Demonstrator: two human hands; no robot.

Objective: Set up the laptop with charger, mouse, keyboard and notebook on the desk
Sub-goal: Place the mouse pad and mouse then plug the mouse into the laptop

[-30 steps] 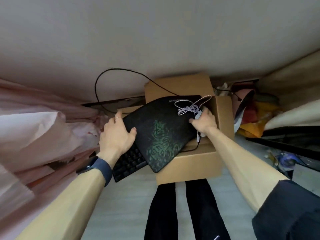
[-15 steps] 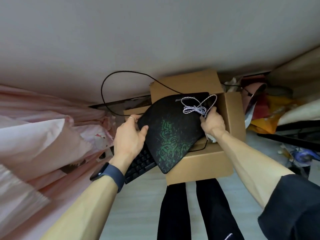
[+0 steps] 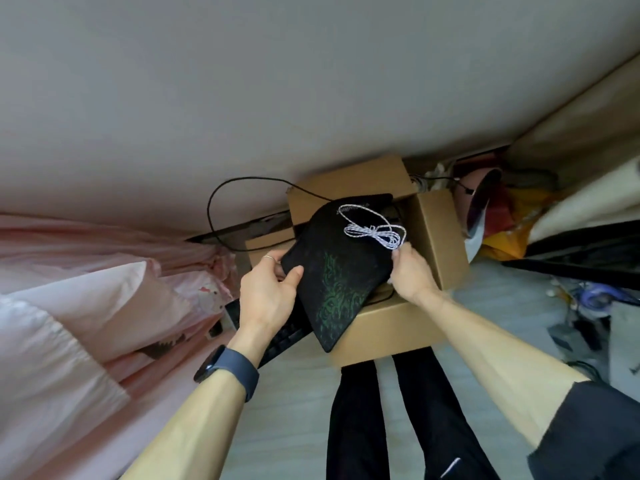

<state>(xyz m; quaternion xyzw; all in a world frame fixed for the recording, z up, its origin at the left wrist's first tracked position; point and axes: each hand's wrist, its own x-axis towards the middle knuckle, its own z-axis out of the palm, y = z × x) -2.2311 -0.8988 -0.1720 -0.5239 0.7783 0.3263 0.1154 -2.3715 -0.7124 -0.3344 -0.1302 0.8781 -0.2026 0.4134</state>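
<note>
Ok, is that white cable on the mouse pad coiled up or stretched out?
Coiled up: the white cable lies in loose loops gathered at their middle, resting on the black mouse pad.

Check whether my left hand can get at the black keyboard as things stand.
Probably yes, though not freely. The keyboard lies just under the left hand, but that hand grips the mouse pad, which covers most of it. It would need to let go first.

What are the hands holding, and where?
The mouse pad: left hand grips its left edge, thumb on top; right hand grips its right edge.
</note>
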